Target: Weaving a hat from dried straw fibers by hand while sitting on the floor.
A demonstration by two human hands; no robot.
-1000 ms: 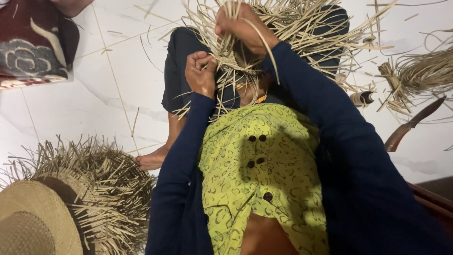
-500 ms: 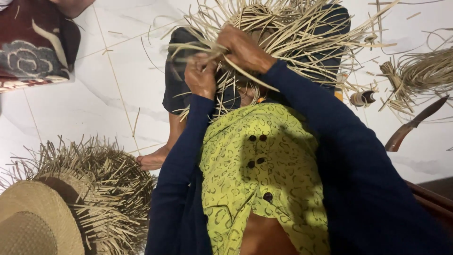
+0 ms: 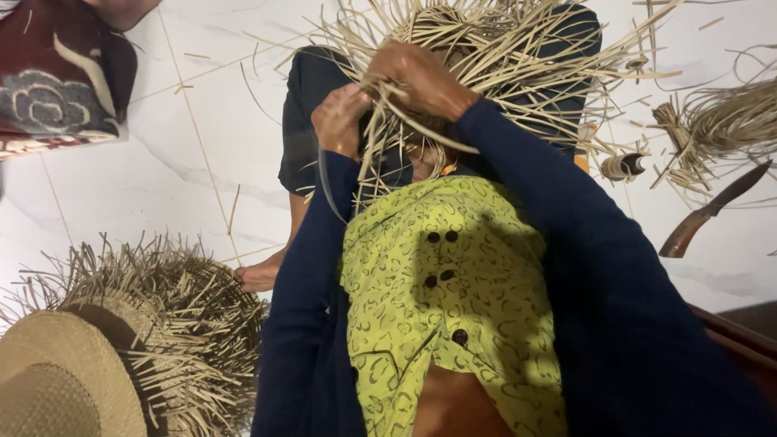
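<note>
Both hands, left hand [image 3: 340, 121] and right hand [image 3: 421, 79], gripped loose strips of a half-woven straw piece [image 3: 486, 48]. Its long unwoven ends suggested much weaving remained, unlike the woven hat [image 3: 57, 372] nearby.

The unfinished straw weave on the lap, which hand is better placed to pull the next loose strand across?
Probably the right hand: it lies on top of the straw weave, fingers already among the loose strands. The left hand sits lower at the near edge, gripping strands there, so it looks better suited to holding the work steady.
</note>
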